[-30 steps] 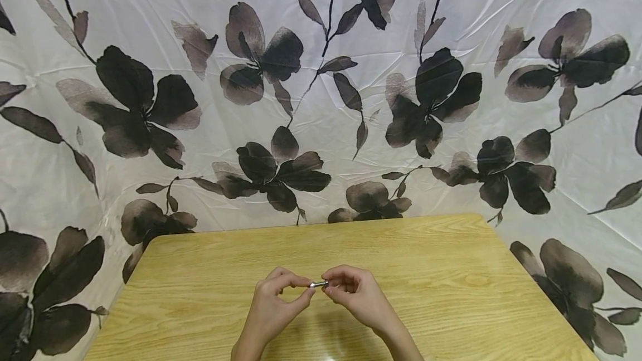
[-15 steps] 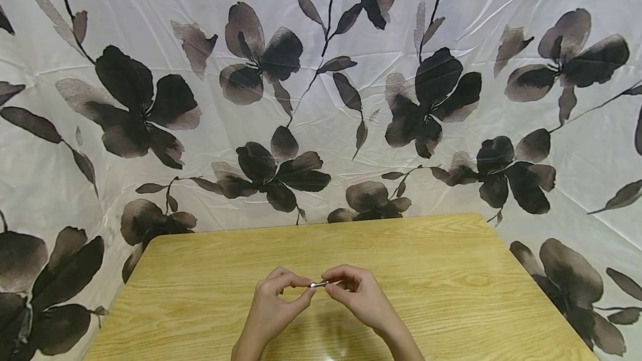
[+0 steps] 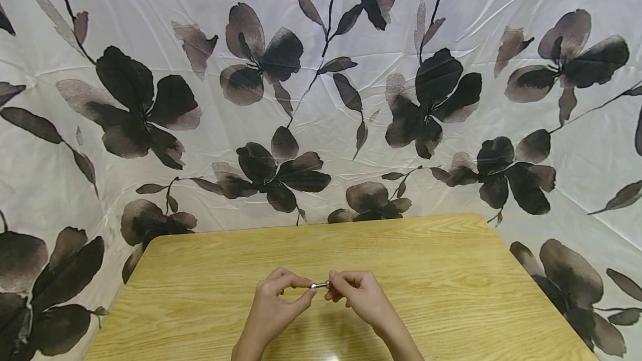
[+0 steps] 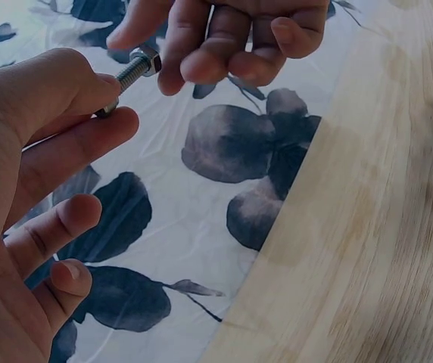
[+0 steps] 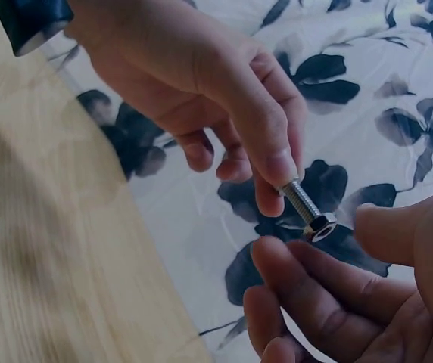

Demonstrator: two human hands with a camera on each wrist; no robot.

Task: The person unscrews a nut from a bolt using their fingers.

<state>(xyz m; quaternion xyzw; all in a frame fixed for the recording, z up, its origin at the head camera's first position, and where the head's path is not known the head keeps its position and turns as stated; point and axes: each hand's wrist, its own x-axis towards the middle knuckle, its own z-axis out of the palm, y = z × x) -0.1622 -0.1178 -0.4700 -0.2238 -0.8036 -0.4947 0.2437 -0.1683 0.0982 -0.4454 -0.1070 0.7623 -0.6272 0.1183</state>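
Note:
A small silver bolt (image 3: 319,284) is held level above the wooden table (image 3: 451,272), between both hands. My left hand (image 3: 305,288) pinches the bolt's head end between thumb and forefinger (image 4: 109,106). In the left wrist view the threaded shank (image 4: 129,73) points up to a hex nut (image 4: 148,59) on its tip. My right hand (image 3: 333,286) curls its thumb and fingers around that nut (image 5: 321,225). The forefinger (image 5: 285,261) touches it from below and the thumb (image 5: 398,231) lies close beside it.
A white cloth with dark flower prints (image 3: 321,99) hangs behind and around the table. The table's far edge (image 3: 321,226) lies a little beyond the hands, and its right edge (image 3: 541,288) slants toward me.
My right hand's fingers have rolled downward around the bolt's nut end, and that hand sits slightly lower. The left hand and the bolt have stayed in place.

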